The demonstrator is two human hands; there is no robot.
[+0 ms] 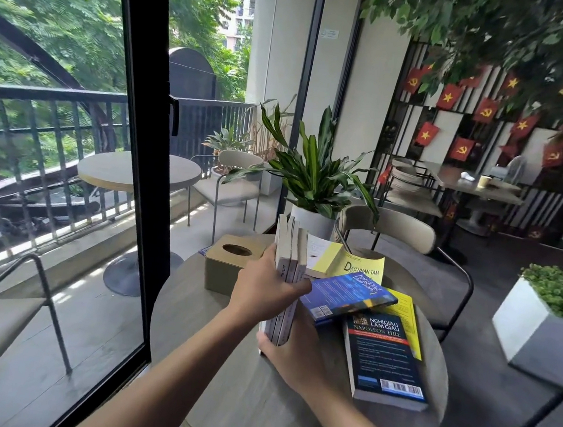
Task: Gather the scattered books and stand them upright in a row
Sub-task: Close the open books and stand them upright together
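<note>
Both hands are clamping a small stack of three or four pale paperback books [289, 265], standing on end near the middle of the round grey-brown table [238, 398]. Left hand [265, 292] is wrapping over the stack from the window side, fingers closed across the spines about halfway up. Right hand [290, 353] is cupping the stack's near bottom corner, fingers curled round it, thumb hidden. Stack is leaning slightly toward the far side, top edges fanning apart a little. Just left of it, nearly touching, a tan wooden tissue box with an oval slot [230, 263] is taking up the left-rear of the table. To the right, a blue glossy paperback [347, 300] is lying flat and skewed, its corner touching the stack and overlapping a dark blue Napoleon Hill paperback [386, 357], which is sitting on a yellow book [407, 323] and reaching close to the table's right rim. Behind, an open yellow-covered book [347, 264] is lying by the far edge. Free surface: near-left portion of the table, between the forearms and the black window frame [140, 165]. A beige padded chair [389, 227] is crowding the far rim.
</note>
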